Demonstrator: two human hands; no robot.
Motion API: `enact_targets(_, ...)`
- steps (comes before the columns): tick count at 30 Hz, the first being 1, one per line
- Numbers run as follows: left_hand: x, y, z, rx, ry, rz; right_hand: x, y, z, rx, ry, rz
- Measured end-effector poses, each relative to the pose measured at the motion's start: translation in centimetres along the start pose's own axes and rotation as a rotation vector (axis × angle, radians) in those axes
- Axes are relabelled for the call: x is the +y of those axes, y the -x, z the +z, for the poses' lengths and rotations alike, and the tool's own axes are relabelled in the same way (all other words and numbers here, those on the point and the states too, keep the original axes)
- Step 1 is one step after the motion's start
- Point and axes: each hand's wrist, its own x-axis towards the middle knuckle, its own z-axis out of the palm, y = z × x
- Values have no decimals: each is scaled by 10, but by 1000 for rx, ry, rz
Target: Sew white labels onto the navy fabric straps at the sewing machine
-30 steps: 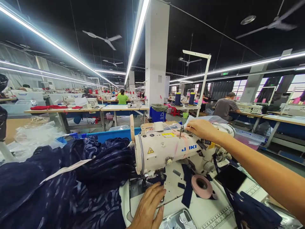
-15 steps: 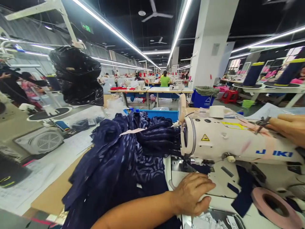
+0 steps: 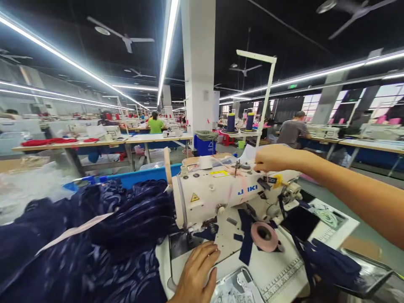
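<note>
Hall bright overall; ceiling dark, nearly black. Light from long fluorescent strips (image 3: 78, 69) running overhead toward the far end, plus a strip (image 3: 168, 40) beside the white pillar (image 3: 198, 63); tubes blown out w/ white glare. Daylight through windows (image 3: 383, 105) at far right, pinkish cast. Sewing machine (image 3: 221, 193) evenly lit, soft shadow beneath its arm on the worktop (image 3: 277, 273). Dark blue fabric (image 3: 94, 235) keeps little detail, pattern smeared. Strong wide-angle distortion: strips and worktop edges bow at frame edges. Motion blur at left edge & lower right corner; centre fairly sharp. Right forearm (image 3: 362, 198) slightly soft.
</note>
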Motion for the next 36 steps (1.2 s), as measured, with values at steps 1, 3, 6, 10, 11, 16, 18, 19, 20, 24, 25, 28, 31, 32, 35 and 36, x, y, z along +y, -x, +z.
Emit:
enact_targets(1, -4, 1, 3, 20, -5, 22, -7, -1, -2, -120, 51, -59)
enact_targets(3, -11, 5, 10, 65, -10, 70, -21, -7, -6, -215, 103, -136)
enact_targets(6, -17, 9, 18, 102, -19, 113, -34, -21, -8, -193, 121, -151)
enact_targets(10, -14, 8, 15, 79, -33, 52, -22, -37, -6, -158, 133, -97)
enact_targets(11, -13, 7, 13, 63, -31, 45, -17, -38, -5, -170, 145, -79)
enact_targets(16, -8, 2, 4, 14, -28, 80, -9, -25, -8, -267, 161, -112)
enact_targets(18, -7, 2, 3, 20, -27, 77, -15, -23, -9, -265, 120, -202)
enact_targets(19, -7, 2, 3, 25, -25, 77, -19, -25, -9, -248, 108, -228)
enact_targets(20, -6, 2, 4, 32, -24, 76, -21, -27, -9, -224, 111, -224)
enact_targets(24, -7, 4, 9, 87, -26, 78, -18, -33, -6, -190, 214, -38)
enact_targets(25, -8, 4, 11, 114, -24, 98, -16, -31, -6, -212, 229, -12)
enact_targets(28, -9, 3, 14, 187, -11, 172, -16, -24, -8, -308, 222, -55)
enact_targets(31, -6, 1, 10, 132, -21, 124, -22, -25, -9, -307, 135, -194)
enact_targets(32, -4, 1, 8, 106, -27, 99, -23, -28, -8, -274, 113, -203)
enact_targets(35, 0, 1, 3, 83, -36, 75, -16, -36, -3, -224, 119, -104)
enact_targets(36, 0, 1, 2, 89, -35, 77, -12, -37, -2, -238, 130, -74)
